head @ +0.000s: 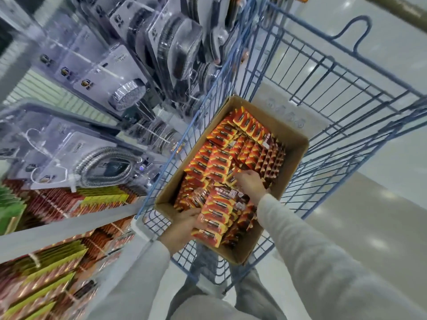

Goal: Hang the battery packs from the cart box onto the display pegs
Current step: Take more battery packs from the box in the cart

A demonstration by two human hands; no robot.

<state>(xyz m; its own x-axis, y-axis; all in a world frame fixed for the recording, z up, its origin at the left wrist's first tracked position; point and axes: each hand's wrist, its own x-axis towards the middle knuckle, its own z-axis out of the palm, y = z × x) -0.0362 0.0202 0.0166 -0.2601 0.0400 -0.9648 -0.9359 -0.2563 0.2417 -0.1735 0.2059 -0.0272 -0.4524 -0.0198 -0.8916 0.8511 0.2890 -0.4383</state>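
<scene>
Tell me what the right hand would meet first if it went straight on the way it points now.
The right hand points down into the cardboard box, so it would first meet the battery packs just beyond its fingers; they may already touch, depth is unclear.

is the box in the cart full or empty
Mostly full: the cardboard box holds orange battery packs across nearly its whole width.
</scene>
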